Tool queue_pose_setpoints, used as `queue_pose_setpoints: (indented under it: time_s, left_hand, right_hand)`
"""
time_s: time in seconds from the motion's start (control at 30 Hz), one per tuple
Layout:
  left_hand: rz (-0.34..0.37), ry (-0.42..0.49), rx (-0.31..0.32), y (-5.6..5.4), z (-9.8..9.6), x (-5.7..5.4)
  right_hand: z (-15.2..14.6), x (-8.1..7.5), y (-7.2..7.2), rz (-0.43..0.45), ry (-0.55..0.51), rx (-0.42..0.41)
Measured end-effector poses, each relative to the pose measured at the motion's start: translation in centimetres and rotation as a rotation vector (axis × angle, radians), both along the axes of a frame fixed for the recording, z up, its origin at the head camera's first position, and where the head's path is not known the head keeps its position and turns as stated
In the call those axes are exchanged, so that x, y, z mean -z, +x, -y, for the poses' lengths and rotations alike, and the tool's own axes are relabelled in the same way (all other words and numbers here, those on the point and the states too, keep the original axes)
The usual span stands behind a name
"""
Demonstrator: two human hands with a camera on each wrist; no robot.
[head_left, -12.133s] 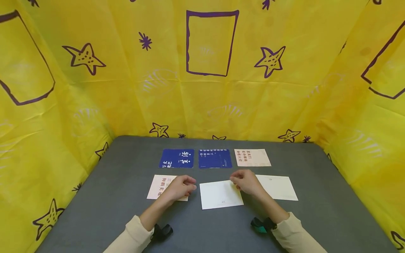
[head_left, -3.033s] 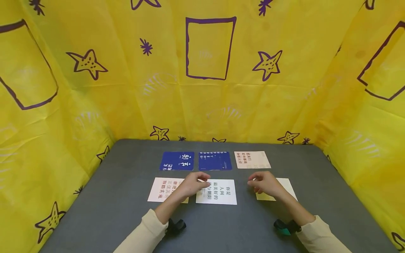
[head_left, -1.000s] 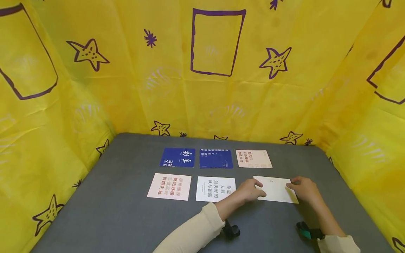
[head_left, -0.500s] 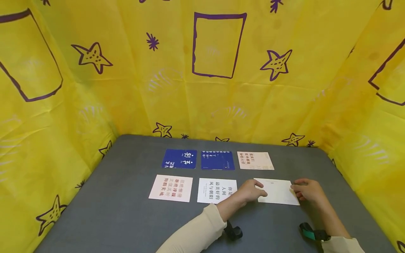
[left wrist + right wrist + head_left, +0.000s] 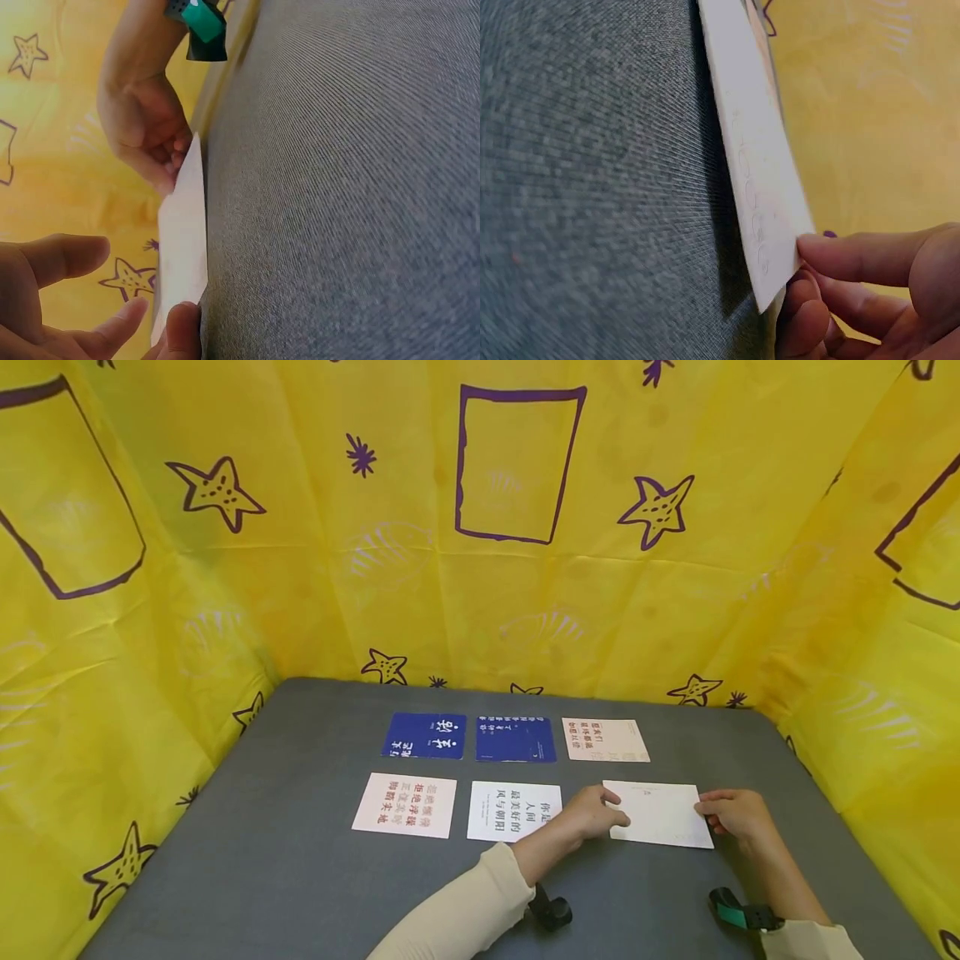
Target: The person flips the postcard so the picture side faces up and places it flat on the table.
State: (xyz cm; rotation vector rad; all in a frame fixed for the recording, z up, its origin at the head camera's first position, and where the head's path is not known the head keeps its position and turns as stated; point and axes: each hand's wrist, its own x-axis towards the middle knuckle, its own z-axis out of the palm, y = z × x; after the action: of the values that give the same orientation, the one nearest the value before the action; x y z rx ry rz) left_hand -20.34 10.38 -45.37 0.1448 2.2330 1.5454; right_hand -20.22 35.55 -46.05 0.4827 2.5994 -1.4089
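Observation:
A white postcard (image 5: 657,817) is at the right of the front row, with its pale back facing up. My right hand (image 5: 738,814) pinches its right edge between thumb and fingers. In the right wrist view, the postcard's corner (image 5: 765,270) is tilted off the table and casts a shadow. At the opposite end my left hand (image 5: 588,814) grips the left edge; a fingertip (image 5: 184,330) overlaps the card in the left wrist view, while other fingers stand apart from it. The left forearm crosses in front of a white postcard with dark characters (image 5: 510,810).
A pink postcard (image 5: 405,806) lies at the front left. Behind are two blue postcards (image 5: 423,737) (image 5: 516,741) and a cream postcard (image 5: 604,740). All lie on the grey table (image 5: 285,877), enclosed by yellow patterned cloth (image 5: 375,585).
The middle front card was turned from its blank back to its printed side. Both hands then moved right to the end card, whose white back now shows. Lately my right hand shifted slightly right.

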Motion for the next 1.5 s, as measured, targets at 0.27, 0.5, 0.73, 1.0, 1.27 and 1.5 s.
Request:
queue_pose_setpoints:
  time_s: [0.27, 0.5, 0.73, 1.0, 1.27, 1.5]
  left_hand:
    - [-0.075, -0.088, 0.027, -0.3, 0.5, -0.2]
    - [-0.107, -0.135, 0.045, -0.2, 0.6, 0.1]
    - [-0.12, -0.116, 0.023, -0.3, 0.9, 0.4]
    - [-0.12, -0.095, 0.014, -0.4, 1.0, 0.5]
    - [-0.123, -0.041, 0.013, -0.7, 1.7, 0.2]
    - [-0.12, 0.019, 0.001, -1.2, 2.2, 0.3]
  right_hand:
    - [0.2, -0.2, 0.2, -0.011, -0.002, 0.012]
    - [0.2, 0.1, 0.3, -0.021, -0.018, 0.007]
    - [0.3, 0.4, 0.4, -0.059, 0.02, -0.004]
    - [0.1, 0.1, 0.8, -0.087, 0.119, -0.046]
    - [0.2, -0.4, 1.6, -0.212, 0.293, -0.201]
    - [0.4, -0.1, 1.9, -0.51, 0.332, -0.284]
